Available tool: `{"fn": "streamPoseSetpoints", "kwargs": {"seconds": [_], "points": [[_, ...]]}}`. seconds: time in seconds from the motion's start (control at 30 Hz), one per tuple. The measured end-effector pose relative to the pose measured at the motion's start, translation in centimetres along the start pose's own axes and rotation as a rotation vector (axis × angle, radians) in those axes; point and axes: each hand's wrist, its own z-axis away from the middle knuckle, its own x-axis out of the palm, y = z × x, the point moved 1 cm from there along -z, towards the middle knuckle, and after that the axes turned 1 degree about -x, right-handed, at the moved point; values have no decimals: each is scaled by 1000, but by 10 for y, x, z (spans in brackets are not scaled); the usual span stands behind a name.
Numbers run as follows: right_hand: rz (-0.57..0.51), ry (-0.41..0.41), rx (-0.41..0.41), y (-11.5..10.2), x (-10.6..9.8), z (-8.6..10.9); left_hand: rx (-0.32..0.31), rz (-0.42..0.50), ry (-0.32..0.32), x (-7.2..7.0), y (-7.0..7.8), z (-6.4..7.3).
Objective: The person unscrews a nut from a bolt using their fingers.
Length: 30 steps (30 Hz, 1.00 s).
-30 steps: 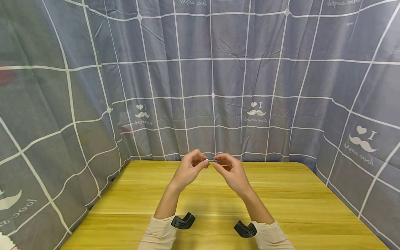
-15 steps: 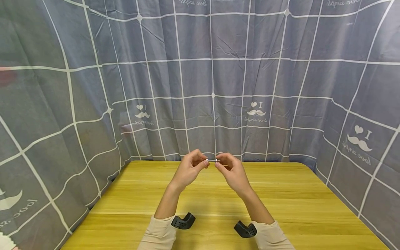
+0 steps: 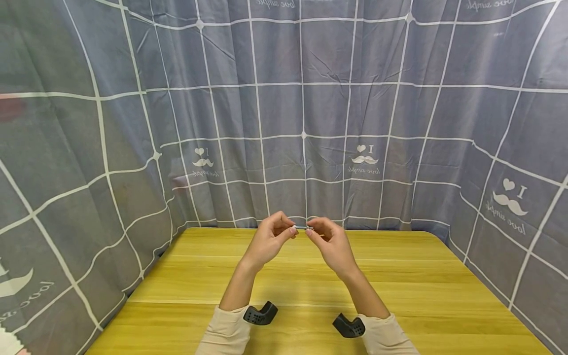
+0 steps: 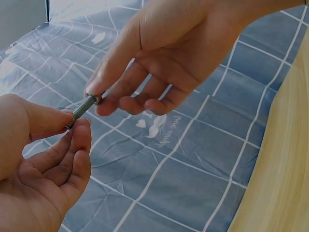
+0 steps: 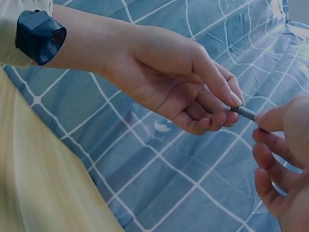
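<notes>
A metal bolt with a threaded shaft is held level between the hands above the table's far edge. The left hand pinches its left end between thumb and fingers, largely covering that end. At the other end, the right hand has thumb and fingertips on a small nut, which sits around the shaft. Bare thread shows between the two hands in the left wrist view. In the right wrist view the right hand's fingertips hide the nut.
A yellow wood-grain table lies below the forearms. Grey curtains with white grid lines hang behind it and at both sides. Each sleeve cuff has a black wrist device on it.
The right fingertips and nut have shifted very slightly to the right, and a little more shaft shows between the hands. The left hand keeps its pinch, nearly still.
</notes>
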Motion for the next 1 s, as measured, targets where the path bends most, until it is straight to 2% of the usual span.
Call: {"fn": "streamPoseSetpoints", "kwargs": {"seconds": [0.13, 0.4, 1.0], "points": [[-16, -10, -27, 0, 1, -1, 3, -3, -1, 0, 0, 0], [8, -2, 18, 2, 2, 0, 0, 4, -3, 0, -2, -1], [9, -25, 25, 1, 2, -1, 4, -8, -1, -1, -3, -1]]}}
